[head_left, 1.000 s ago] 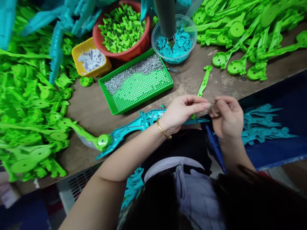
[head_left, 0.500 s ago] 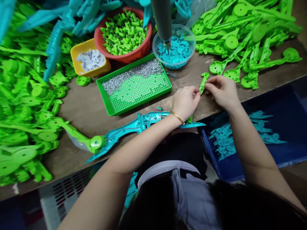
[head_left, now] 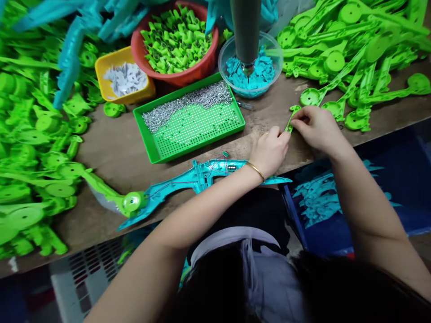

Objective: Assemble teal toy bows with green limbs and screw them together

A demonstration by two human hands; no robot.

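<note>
Here both hands meet over the near right part of the table (head_left: 117, 152). The right hand (head_left: 316, 128) has its grip pinched on the upper end of a slim green strip (head_left: 291, 117). The left hand (head_left: 271, 150), with a gold bangle (head_left: 255, 169) at the wrist, closes its grip on the strip's lower end. The strip lies low against the tabletop, slanting from seven o'clock up to one o'clock.

At seven o'clock from the hands a long teal shell (head_left: 202, 177) lies flat along the table's near edge, thin wires showing inside it. At ten o'clock sits a green tray (head_left: 198, 128), its far half heaped with small silver screws. Beyond the tray, from eleven to twelve o'clock, stand a yellow tub (head_left: 134, 96) of pale pieces, a red bowl (head_left: 188, 76) of green pieces and a clear bowl (head_left: 224, 58) of teal pieces. A grey powered driver (head_left: 245, 31) hangs tip-down over the clear bowl.

Green mouldings are heaped at nine o'clock (head_left: 33, 148) and at one o'clock (head_left: 353, 40). A blue bin (head_left: 336, 237) of teal parts sits below the table edge at five o'clock.
</note>
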